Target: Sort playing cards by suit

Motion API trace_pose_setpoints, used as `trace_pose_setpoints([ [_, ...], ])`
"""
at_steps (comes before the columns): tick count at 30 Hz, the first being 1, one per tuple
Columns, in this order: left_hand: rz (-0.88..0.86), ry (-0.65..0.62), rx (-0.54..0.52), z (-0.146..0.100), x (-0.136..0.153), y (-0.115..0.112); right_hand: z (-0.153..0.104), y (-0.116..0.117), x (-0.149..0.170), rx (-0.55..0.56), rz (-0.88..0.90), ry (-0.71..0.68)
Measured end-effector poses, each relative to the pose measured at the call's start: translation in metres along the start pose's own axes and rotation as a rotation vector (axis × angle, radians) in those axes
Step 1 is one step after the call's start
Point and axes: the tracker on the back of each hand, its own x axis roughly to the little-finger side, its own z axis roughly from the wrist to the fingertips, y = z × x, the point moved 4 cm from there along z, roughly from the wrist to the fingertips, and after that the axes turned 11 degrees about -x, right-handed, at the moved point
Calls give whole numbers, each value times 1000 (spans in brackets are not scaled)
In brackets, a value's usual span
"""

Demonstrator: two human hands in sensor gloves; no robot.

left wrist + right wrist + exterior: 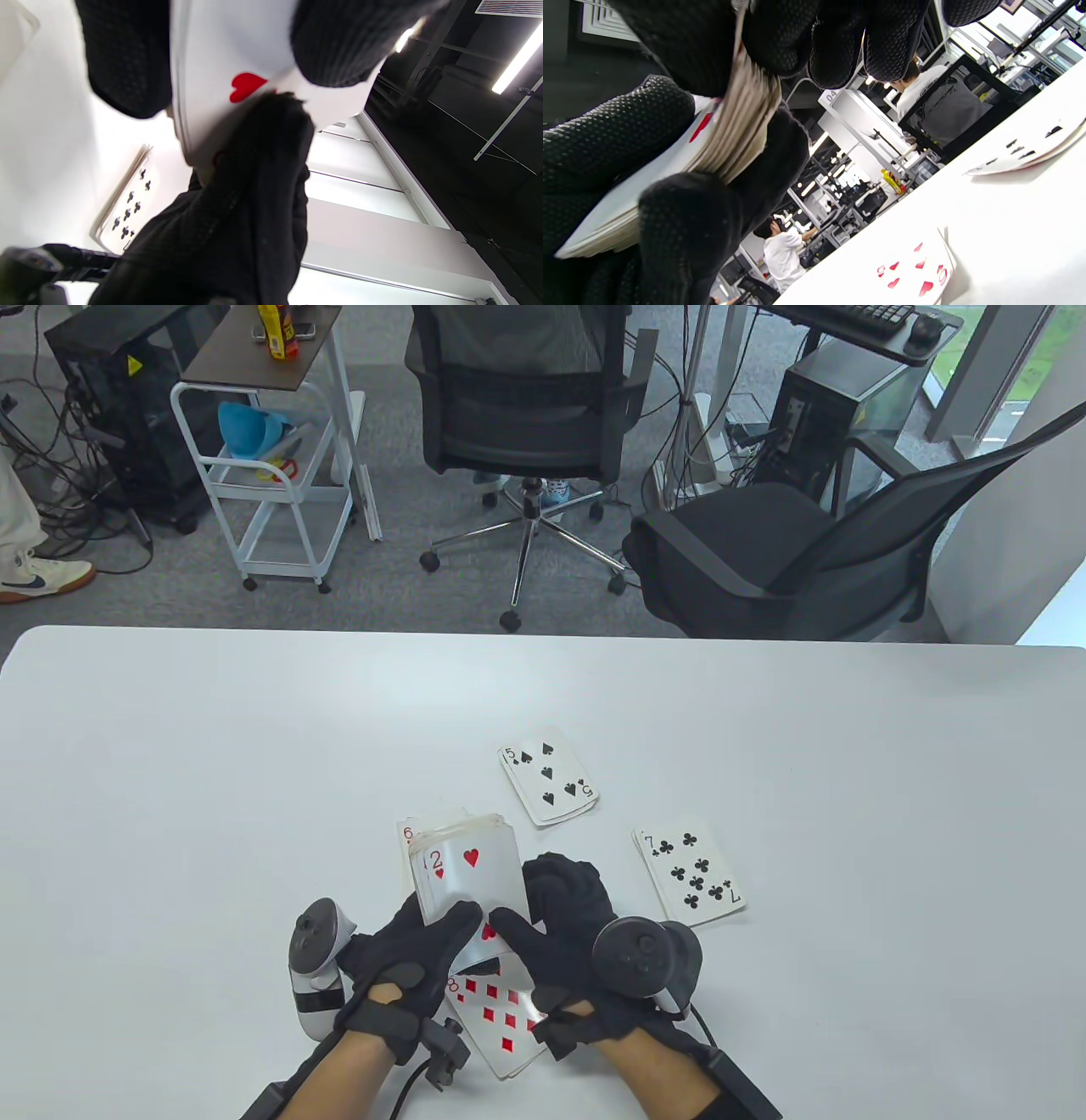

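step: mid-sort, both hands hold the deck point(467, 869) just above the table point(170, 746), 2 of hearts on top
left hand point(407, 959): thumb curled over the top card's near edge, fingers under the deck
right hand point(564, 929): fingers wrapped round the deck's right side, thumb on the card face
piles: spades pile point(549, 774) far centre; clubs pile point(689, 875) right; diamonds pile point(496, 1014) under the hands; hearts pile point(407, 835) mostly hidden behind the deck, 6 showing
next: likely slide the 2 of hearts off, lay it on the hearts pile; needs a one-card peel only
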Motion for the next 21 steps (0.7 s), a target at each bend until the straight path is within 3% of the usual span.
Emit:
trace_pose_setpoints([
  [9, -7, 1, -2, 1, 0, 1, 0, -6, 5, 30, -21, 17],
  [17, -20, -4, -14, 0, -3, 4, 4, -10, 14, -27, -30, 77],
  [21, -16, -53, -44, 2, -15, 15, 6, -16, 28, -63, 10, 175],
])
